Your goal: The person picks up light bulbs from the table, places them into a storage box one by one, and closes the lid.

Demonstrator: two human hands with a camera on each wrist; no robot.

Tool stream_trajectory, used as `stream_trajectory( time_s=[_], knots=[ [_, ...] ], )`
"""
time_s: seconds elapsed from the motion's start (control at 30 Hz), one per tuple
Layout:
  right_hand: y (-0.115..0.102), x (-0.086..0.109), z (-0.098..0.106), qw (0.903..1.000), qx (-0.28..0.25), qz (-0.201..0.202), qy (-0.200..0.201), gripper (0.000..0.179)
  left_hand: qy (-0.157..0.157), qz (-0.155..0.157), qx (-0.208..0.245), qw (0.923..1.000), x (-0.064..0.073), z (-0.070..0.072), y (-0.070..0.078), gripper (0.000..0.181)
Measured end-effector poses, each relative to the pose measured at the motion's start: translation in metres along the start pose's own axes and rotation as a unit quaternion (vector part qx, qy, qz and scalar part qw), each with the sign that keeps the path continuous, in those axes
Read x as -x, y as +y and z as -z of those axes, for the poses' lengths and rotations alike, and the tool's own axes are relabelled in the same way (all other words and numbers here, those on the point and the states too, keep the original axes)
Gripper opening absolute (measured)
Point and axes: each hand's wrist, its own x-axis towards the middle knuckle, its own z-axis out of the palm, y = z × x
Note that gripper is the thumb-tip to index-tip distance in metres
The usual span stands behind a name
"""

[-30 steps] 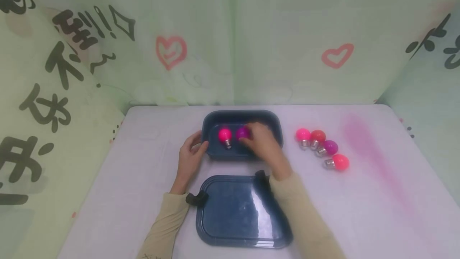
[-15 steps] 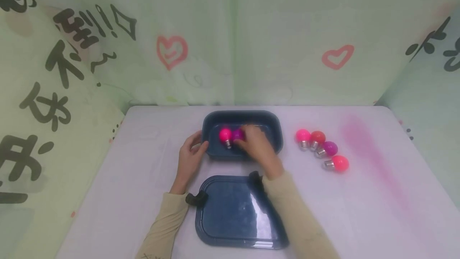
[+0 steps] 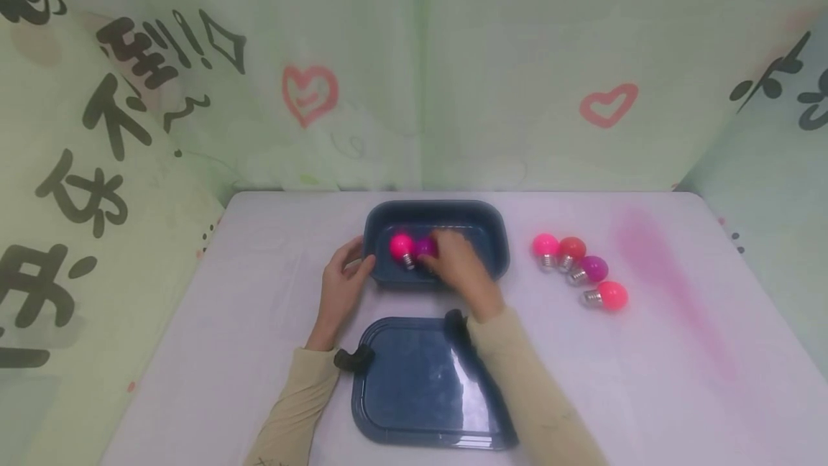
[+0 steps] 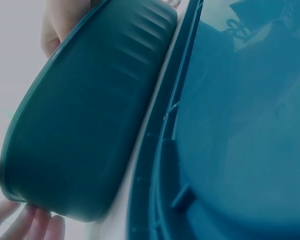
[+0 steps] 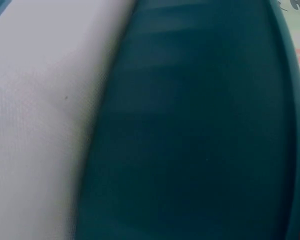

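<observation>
A dark blue box (image 3: 488, 275) stands open at the back of the table. My left hand (image 3: 341, 286) holds its left end; in the left wrist view the fingers (image 4: 27, 225) touch the outer wall. Inside, a pink light bulb (image 3: 401, 245) lies with its metal screw base toward me. Right beside it, my right hand (image 3: 462, 261) reaches into the box and pinches a purple light bulb (image 3: 424, 247), whose base is hidden by the fingers. The right wrist view shows mostly the box's outer wall (image 5: 190, 125).
A flat blue lid (image 3: 427, 380) lies between my forearms, in front of the box. To the right rest a pink bulb (image 3: 545, 244), a red bulb (image 3: 572, 247), another purple bulb (image 3: 594, 268) and a coral-pink bulb (image 3: 612, 295). Printed cloth walls surround the white table.
My right hand has moved left within the box, bringing the purple light bulb up against the pink one. The pink bulb has shifted slightly left. My left hand has stayed put.
</observation>
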Motion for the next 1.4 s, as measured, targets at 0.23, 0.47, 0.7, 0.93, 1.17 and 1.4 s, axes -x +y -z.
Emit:
stream_trajectory(
  time_s=[0.23, 0.47, 0.7, 0.93, 1.17, 1.4],
  knots=[
    [0.001, -0.001, -0.002, 0.9999, -0.004, -0.01, -0.008, 0.03, -0.001, -0.003, 0.005, 1.0, 0.001, 0.0, 0.001, 0.049],
    [0.002, 0.0, 0.0, 0.9998, 0.008, -0.011, -0.012, 0.04, -0.002, -0.007, 0.006, 1.0, 0.0, 0.001, 0.0, 0.049],
    [0.0, 0.002, 0.008, 0.9999, 0.01, -0.004, -0.007, 0.047, -0.001, -0.005, -0.001, 1.0, -0.001, 0.002, 0.002, 0.049],
    [0.001, 0.005, 0.016, 0.9994, 0.025, 0.018, 0.016, 0.045, -0.001, -0.004, 0.001, 1.0, -0.002, 0.002, 0.002, 0.048],
    [0.009, 0.007, 0.021, 0.9984, 0.038, 0.026, 0.034, 0.043, 0.001, -0.008, -0.002, 1.0, -0.002, 0.001, 0.003, 0.048],
    [0.014, 0.013, 0.028, 0.9988, 0.03, 0.016, 0.035, 0.044, 0.002, -0.011, 0.0, 0.9999, -0.002, 0.001, 0.001, 0.047]
  ],
)
